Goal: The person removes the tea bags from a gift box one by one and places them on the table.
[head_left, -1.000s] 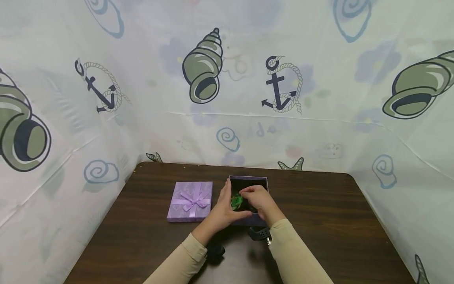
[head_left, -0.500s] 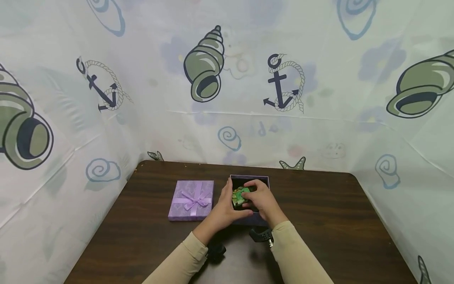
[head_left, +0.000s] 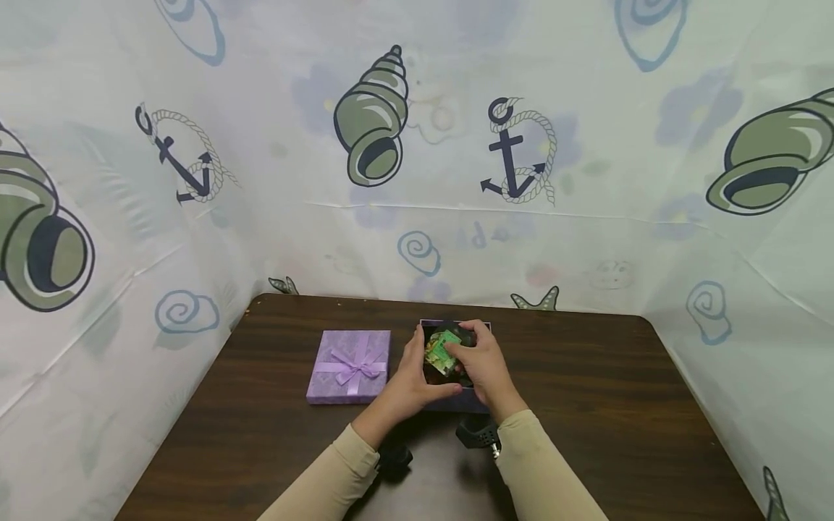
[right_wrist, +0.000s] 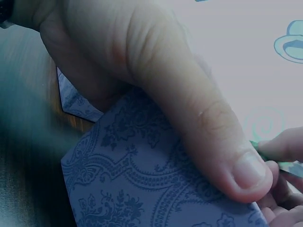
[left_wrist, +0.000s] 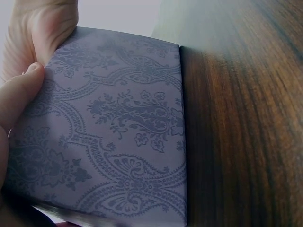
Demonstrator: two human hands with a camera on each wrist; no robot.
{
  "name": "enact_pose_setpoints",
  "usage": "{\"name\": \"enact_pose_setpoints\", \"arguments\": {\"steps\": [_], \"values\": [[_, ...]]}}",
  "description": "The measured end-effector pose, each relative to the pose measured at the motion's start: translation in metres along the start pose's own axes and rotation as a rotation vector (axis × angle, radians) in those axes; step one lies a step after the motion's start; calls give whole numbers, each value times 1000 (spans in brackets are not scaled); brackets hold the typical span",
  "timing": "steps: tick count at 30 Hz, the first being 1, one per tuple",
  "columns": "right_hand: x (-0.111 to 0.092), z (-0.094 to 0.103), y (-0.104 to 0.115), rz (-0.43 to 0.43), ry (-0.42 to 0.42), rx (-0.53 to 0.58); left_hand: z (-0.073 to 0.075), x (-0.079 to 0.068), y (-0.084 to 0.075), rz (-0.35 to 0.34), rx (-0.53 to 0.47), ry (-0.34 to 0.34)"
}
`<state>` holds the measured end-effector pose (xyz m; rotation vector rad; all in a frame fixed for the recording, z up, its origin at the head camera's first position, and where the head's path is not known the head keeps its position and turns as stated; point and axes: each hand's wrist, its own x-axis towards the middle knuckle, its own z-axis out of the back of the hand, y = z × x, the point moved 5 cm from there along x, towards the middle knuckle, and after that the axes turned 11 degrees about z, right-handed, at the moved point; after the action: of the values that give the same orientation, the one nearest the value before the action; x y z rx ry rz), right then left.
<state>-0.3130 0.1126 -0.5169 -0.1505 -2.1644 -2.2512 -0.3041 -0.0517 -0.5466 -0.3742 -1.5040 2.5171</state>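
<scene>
An uncovered purple box (head_left: 457, 402) with a dark inside stands on the table. My left hand (head_left: 412, 380) holds its near left corner, fingers along the left side and thumb across the front. Over the opening, my right hand (head_left: 485, 369) pinches a small bright green piece (head_left: 442, 352) with yellowish markings; I cannot tell its kind. In the left wrist view the box's patterned wall (left_wrist: 128, 118) fills the middle. The right wrist view shows a thumb (right_wrist: 222, 156) on the box's patterned front (right_wrist: 128, 175), with green between fingertips at the right edge.
Left of the box lies its lilac lid (head_left: 352, 367) with a ribbon bow. Dark straps are at both wrists. The brown wooden table (head_left: 599, 405) ends at a cloth wall (head_left: 586, 253) printed with shells and anchors.
My right hand has moved slightly up and away from me, and more of the green piece shows over the opening. My left hand stays on the box; the lid has not moved.
</scene>
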Motion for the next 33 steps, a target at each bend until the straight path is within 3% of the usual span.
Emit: {"name": "enact_pose_setpoints", "arguments": {"steps": [14, 19, 25, 33], "values": [[-12, 11, 13, 100, -28, 134, -2, 2, 5, 1, -5, -7], [-21, 27, 28, 142, -66, 81, -1, -1, 3, 20, -21, -3], [-25, 45, 42, 194, -60, 127, 0, -2, 2, 27, -20, 0], [-29, 74, 39, 244, -77, 113, 0, -3, 3, 28, -16, -4]]}}
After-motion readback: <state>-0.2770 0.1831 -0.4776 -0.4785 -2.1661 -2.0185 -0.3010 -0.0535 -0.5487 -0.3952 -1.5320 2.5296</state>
